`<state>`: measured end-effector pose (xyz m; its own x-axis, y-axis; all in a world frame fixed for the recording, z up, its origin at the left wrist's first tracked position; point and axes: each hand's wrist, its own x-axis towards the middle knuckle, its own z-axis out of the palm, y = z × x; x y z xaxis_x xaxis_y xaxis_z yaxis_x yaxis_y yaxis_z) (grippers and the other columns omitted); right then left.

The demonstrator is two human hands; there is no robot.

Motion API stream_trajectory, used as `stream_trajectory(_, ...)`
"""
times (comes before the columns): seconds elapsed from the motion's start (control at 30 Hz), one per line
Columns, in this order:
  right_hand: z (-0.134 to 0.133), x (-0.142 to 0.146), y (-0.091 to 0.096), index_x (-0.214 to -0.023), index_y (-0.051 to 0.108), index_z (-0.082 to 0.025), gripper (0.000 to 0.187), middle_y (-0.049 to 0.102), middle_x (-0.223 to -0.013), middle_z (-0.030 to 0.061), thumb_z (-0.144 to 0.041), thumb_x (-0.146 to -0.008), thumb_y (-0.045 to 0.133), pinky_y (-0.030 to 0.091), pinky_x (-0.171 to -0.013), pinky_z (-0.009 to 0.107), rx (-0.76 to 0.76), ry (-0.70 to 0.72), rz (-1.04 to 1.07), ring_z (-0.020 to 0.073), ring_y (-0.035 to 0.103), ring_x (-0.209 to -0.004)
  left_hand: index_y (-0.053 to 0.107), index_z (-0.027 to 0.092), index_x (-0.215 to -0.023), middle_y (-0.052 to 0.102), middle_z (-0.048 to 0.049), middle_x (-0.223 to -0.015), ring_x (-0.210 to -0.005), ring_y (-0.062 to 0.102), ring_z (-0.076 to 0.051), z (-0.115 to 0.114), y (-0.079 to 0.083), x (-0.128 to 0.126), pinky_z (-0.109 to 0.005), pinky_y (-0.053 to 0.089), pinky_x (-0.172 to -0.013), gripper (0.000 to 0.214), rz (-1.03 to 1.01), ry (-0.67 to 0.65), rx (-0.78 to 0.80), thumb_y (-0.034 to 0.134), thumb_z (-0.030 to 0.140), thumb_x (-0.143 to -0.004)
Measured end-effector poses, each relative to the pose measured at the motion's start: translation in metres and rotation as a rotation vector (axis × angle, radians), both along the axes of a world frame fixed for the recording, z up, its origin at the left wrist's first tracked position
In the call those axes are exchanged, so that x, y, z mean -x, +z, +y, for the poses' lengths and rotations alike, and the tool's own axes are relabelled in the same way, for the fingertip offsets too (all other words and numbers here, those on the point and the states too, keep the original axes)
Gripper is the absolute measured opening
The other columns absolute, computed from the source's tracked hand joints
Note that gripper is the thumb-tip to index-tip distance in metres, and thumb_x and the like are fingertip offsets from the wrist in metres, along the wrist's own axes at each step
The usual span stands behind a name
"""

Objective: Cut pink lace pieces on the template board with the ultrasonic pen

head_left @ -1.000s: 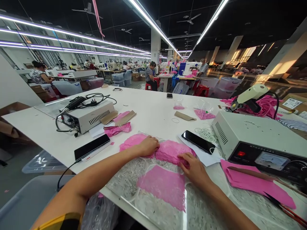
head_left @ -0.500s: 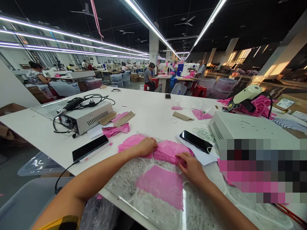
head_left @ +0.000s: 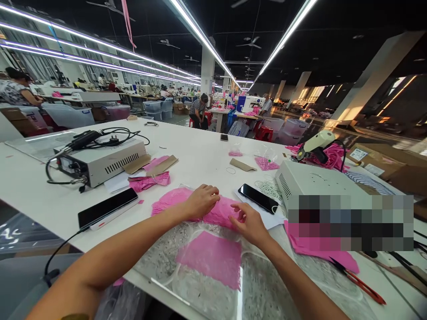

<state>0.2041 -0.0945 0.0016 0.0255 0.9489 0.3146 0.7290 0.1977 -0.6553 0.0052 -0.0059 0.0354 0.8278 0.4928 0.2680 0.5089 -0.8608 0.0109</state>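
A bundle of pink lace pieces (head_left: 173,204) lies on the white table (head_left: 200,155) in front of me. My left hand (head_left: 201,201) rests curled on top of it, fingers closed onto the lace. Just to its right, my right hand (head_left: 247,221) hovers over the bundle's right end with fingers spread apart, holding nothing I can see. Nearer to me a flat pink lace rectangle (head_left: 210,258) lies on a clear plastic sheet (head_left: 267,284).
A black phone (head_left: 257,198) lies right of my hands, another phone (head_left: 106,208) with a cable to the left. Grey control boxes stand at left (head_left: 100,162) and right (head_left: 313,182). Red-handled scissors (head_left: 358,281) and pink fabric (head_left: 313,251) lie right. People work at far tables.
My right hand has lifted off the lace bundle and spread its fingers. The left hand stays on the lace. My head has turned slightly to the right.
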Motion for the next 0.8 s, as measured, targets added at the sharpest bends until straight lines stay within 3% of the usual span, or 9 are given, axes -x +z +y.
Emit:
stream_trajectory(0.1, 0.013, 0.020, 0.006, -0.097, 0.069, -0.021, 0.026, 0.069, -0.085, 0.0024, -0.032, -0.074, 0.066, 0.049, -0.067, 0.030, -0.027, -0.020, 0.034, 0.0151, 0.058, -0.067, 0.066, 0.019, -0.096, 0.065, -0.0062, -0.105, -0.097, 0.061, -0.018, -0.004, 0.005, -0.011, -0.034, 0.044, -0.093, 0.018, -0.047, -0.029, 0.004, 0.051, 0.011, -0.094)
stream_trajectory(0.17, 0.023, 0.027, 0.008, -0.081, 0.068, -0.021, 0.012, 0.066, -0.072, 0.0007, -0.031, -0.079, 0.062, 0.048, -0.065, 0.029, -0.034, -0.050, 0.075, 0.0142, 0.056, -0.064, 0.065, 0.020, -0.095, 0.065, -0.0049, -0.102, -0.096, 0.061, -0.017, -0.008, 0.006, -0.017, -0.032, 0.044, -0.091, 0.015, -0.090, -0.007, 0.011, 0.051, 0.013, -0.094)
stream_trajectory(0.2, 0.026, 0.027, 0.009, -0.076, 0.066, -0.020, 0.014, 0.064, -0.069, 0.0000, -0.032, -0.082, 0.061, 0.048, -0.065, 0.029, -0.038, -0.070, 0.103, 0.0134, 0.056, -0.063, 0.064, 0.019, -0.096, 0.065, -0.0053, -0.103, -0.097, 0.060, -0.018, -0.011, 0.006, -0.020, -0.032, 0.045, -0.090, 0.014, -0.119, 0.026, 0.013, 0.050, 0.014, -0.094)
stream_trajectory(0.33, 0.028, 0.013, 0.013, -0.082, 0.063, -0.016, 0.027, 0.065, -0.072, -0.0015, -0.042, -0.089, 0.062, 0.052, -0.067, 0.030, -0.061, -0.172, 0.245, 0.0114, 0.061, -0.064, 0.059, 0.017, -0.106, 0.061, -0.0103, -0.111, -0.105, 0.057, -0.024, -0.035, -0.005, -0.033, -0.038, 0.046, -0.091, 0.017, -0.229, 0.226, 0.033, 0.056, 0.027, -0.092)
stream_trajectory(0.47, 0.016, -0.006, 0.024, -0.077, 0.061, -0.018, 0.028, 0.065, -0.060, 0.0004, -0.045, -0.076, 0.065, 0.054, -0.057, 0.031, -0.103, -0.265, 0.398, 0.0165, 0.064, -0.055, 0.058, 0.015, -0.103, 0.060, -0.0126, -0.108, -0.100, 0.058, -0.029, -0.055, -0.023, -0.064, -0.042, 0.049, -0.085, 0.041, -0.241, 0.350, 0.090, 0.067, 0.049, -0.083)
stream_trajectory(0.63, -0.026, -0.043, 0.036, -0.077, 0.056, -0.019, 0.029, 0.066, -0.057, 0.0022, -0.046, -0.068, 0.064, 0.054, -0.049, 0.029, -0.148, -0.416, 0.526, 0.0188, 0.066, -0.051, 0.060, 0.014, -0.102, 0.060, -0.0083, -0.107, -0.099, 0.059, -0.023, -0.058, -0.028, -0.104, -0.040, 0.050, -0.085, 0.023, -0.190, 0.333, 0.096, 0.060, 0.036, -0.094)
stream_trajectory(0.8, -0.110, -0.089, 0.014, -0.069, 0.056, -0.020, 0.028, 0.064, -0.054, 0.0034, -0.048, -0.071, 0.056, 0.049, -0.041, 0.027, -0.056, -0.569, 0.512, 0.0162, 0.059, -0.042, 0.063, 0.016, -0.094, 0.064, -0.0094, -0.105, -0.103, 0.057, -0.025, -0.087, -0.030, -0.109, -0.045, 0.045, -0.095, 0.006, -0.107, 0.001, 0.028, 0.058, 0.020, -0.092)
